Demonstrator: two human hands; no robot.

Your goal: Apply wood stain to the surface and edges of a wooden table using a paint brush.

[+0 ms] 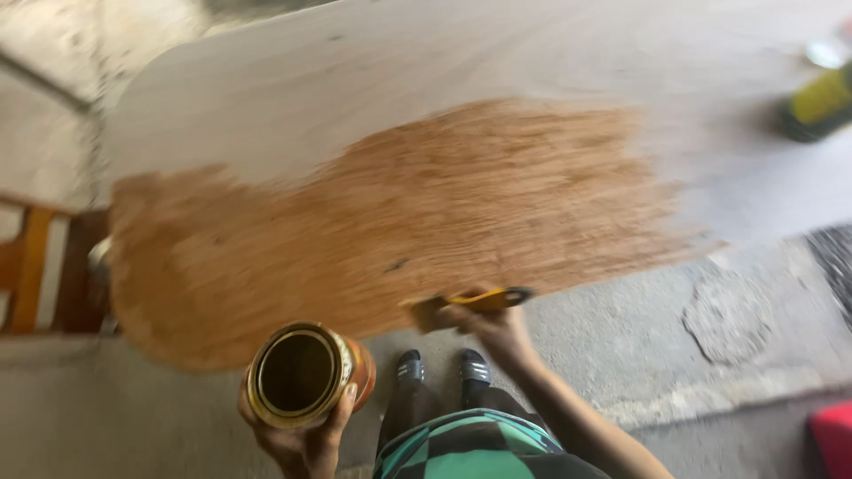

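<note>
Staining a wood board, tin in my other hand.

My left hand [297,435] grips an open tin [302,372] at 7 o'clock; my right hand [497,330] clamps a brush [466,304] on the board [399,213] edge, centre.

An open round can [306,372], gold at the rim, dark inside and orange-brown on its side, sits within the curled fingers [342,410] of the left hand [297,439], mouth facing up. Well apart from those fingers, at the far upper right, a blurred yellow-green container [821,102] with a dark base lies on the floor. Its shape is too blurred to tell further.
</note>
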